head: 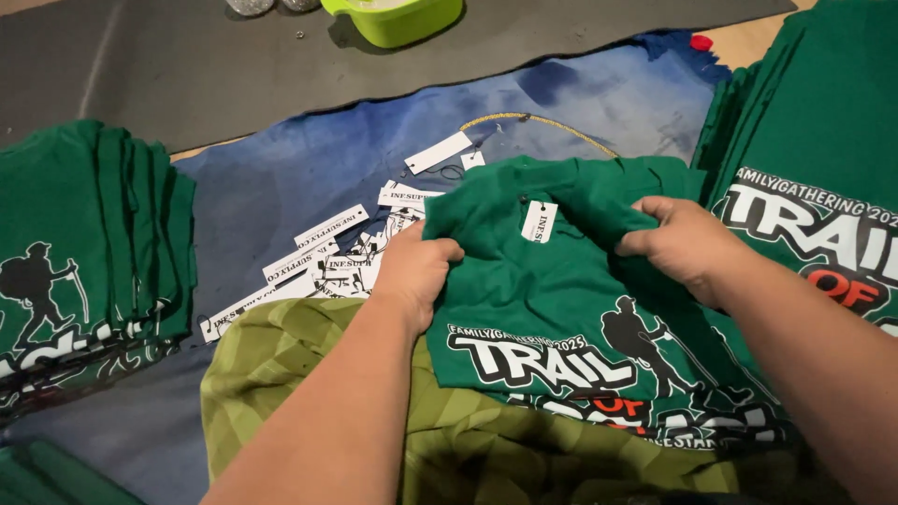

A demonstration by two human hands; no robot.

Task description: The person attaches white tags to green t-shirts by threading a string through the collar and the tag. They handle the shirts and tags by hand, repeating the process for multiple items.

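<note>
A green printed T-shirt [552,299] lies folded in front of me, partly over olive-green patterned cloth [281,374]. A small white hang tag [539,222] is attached near its collar. My left hand [414,268] grips the shirt's left edge. My right hand [678,245] pinches the bunched fabric at the shirt's upper right. Both forearms reach in from the bottom of the view.
A stack of folded green shirts [89,243] sits at the left, and another pile [814,159] at the right. Several loose white tags [323,252] lie on a blue cloth [309,168]. A lime-green container [398,19] stands on a grey mat [140,65] at the back.
</note>
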